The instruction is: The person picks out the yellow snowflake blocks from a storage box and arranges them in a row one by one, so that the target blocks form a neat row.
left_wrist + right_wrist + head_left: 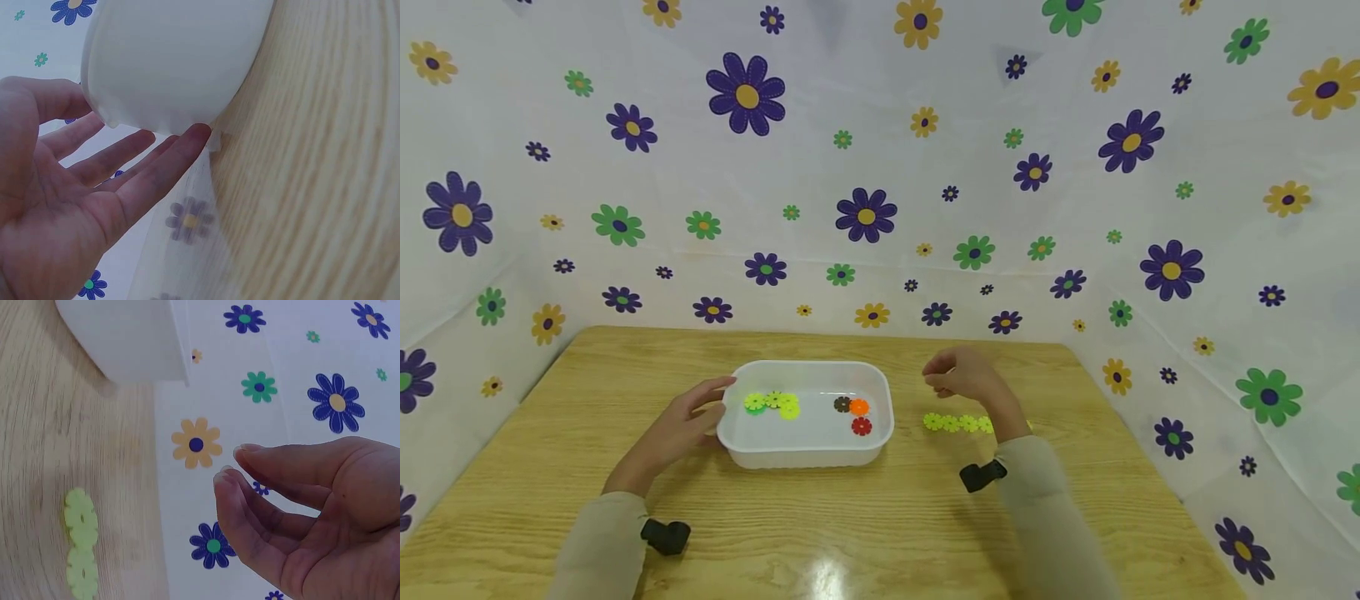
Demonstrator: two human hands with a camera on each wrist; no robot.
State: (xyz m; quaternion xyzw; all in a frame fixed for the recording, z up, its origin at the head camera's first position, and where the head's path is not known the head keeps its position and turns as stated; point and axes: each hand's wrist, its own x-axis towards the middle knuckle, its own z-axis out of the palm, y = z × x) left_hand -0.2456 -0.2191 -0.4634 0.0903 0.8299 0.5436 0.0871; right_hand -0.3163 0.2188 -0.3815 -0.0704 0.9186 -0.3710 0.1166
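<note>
A white plastic tub (808, 457) sits on the table with several small notched, flower-like plastic discs inside. Yellow-green discs (789, 408) lie at its left, one brown disc (842, 404), one orange disc (859, 407) and one red disc (861, 427) at its right. My left hand (676, 429) has its fingers spread against the tub's left end, fingertips at the wall. To the right of the tub, my right hand (968, 377) hovers with bent fingers, thumb and fingertips close together and nothing between them. Below it lies a row of linked yellow-green discs (951, 423), partly hidden by the wrist.
The wooden table (760, 533) is enclosed at the back and sides by a white flower-printed sheet (820, 175). Each sleeve carries a small black wrist camera, such as the left camera (666, 537).
</note>
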